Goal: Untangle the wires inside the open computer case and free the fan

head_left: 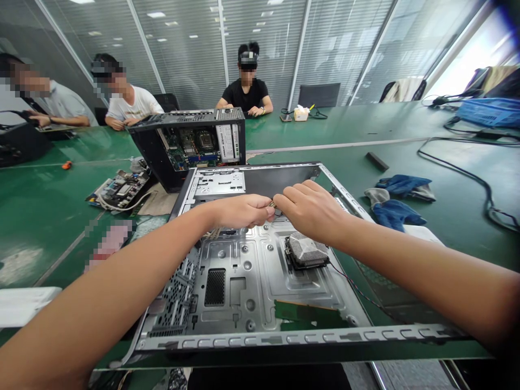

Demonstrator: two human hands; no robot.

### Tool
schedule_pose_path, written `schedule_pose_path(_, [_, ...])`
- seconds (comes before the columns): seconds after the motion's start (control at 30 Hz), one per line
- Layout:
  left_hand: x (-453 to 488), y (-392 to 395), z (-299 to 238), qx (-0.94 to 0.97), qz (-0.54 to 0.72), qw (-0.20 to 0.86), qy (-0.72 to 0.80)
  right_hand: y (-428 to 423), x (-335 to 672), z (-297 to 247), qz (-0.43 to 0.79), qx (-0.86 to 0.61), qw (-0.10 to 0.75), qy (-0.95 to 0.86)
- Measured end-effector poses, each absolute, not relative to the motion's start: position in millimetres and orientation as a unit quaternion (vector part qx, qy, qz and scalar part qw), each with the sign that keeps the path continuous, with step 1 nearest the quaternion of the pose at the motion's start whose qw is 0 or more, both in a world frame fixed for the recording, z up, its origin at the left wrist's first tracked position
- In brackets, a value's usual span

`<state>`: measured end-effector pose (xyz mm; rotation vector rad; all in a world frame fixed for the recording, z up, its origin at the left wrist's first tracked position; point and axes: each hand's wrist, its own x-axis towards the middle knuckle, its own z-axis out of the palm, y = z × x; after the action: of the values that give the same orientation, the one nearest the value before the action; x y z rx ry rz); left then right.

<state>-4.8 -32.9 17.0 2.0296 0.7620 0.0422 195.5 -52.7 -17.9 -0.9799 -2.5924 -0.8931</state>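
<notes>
An open grey computer case lies flat on the green table in front of me. My left hand and my right hand meet over its middle, both closed in a pinch on a small connector with a bundle of thin wires trailing down under the left hand. A finned heatsink with a thin cable sits inside the case just below my right wrist. A green circuit board strip lies near the case's front edge.
A second opened black computer case stands behind, with a loose circuit board to its left. Blue gloves lie at right, beside black cables. Three other people sit along the far side of the table.
</notes>
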Motion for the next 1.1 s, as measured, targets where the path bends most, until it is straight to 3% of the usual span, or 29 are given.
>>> schedule_pose_path(0.57, [-8.7, -28.1, 15.2, 0.778, -0.009, 0.547, 0.308, -52.2, 197.1, -18.8, -0.238, -0.348, 0.102, -0.901])
schedule_pose_path(1.1, [-2.7, -27.7, 14.1, 0.896, -0.056, 0.304, 0.318, -49.2, 198.4, -18.0, -0.115, -0.375, 0.016, -0.92])
